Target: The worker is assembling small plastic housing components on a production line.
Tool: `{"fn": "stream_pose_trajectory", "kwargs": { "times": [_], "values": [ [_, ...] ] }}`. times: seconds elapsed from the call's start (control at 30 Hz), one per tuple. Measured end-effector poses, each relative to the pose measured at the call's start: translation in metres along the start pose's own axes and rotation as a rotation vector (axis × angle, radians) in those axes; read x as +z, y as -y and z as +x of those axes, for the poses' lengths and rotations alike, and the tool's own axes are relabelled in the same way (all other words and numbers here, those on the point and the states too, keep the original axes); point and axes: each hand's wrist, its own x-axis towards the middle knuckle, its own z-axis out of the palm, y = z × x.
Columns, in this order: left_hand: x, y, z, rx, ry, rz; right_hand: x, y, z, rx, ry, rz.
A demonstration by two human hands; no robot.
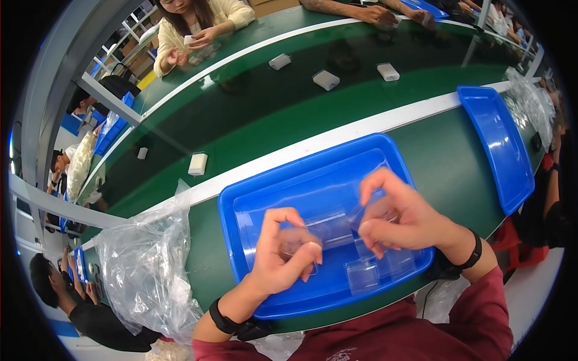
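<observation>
Both of my hands work above a blue tray (295,165) directly in front of me. My left hand (282,253) pinches a thin clear plastic piece (313,236) between thumb and fingers. Another clear plastic piece (384,210) sits in the curled fingers of my right hand (400,219), its outline smeared and partly covered. The hands are a short way apart. Inside the tray lie several transparent plastic pieces, among them a square clear case (363,275) at the near right. A longer clear piece (331,224) shows between my hands.
Beyond the tray, white blocks (326,80) are spread along a green conveyor belt (253,132). A clear plastic bag (150,265) lies to the left, and a second blue tray (503,150) stands to the right. Across the belt, a person (201,30) handles small parts.
</observation>
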Motion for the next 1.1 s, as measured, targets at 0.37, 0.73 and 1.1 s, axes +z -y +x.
{"fn": "stream_pose_trajectory", "kwargs": {
  "times": [0.37, 0.73, 1.1],
  "values": [
    [-0.007, 0.011, -0.002, 0.102, 0.129, 0.279, 0.006, -0.018, 0.013, -0.135, 0.086, -0.288],
    [-0.005, 0.005, -0.001, 0.051, 0.028, 0.102, 0.0, -0.002, 0.009, 0.071, -0.082, -0.009],
    [-0.012, 0.01, 0.0, 0.059, 0.198, 0.315, 0.001, -0.007, 0.009, 0.018, 0.023, -0.234]
  ]
}}
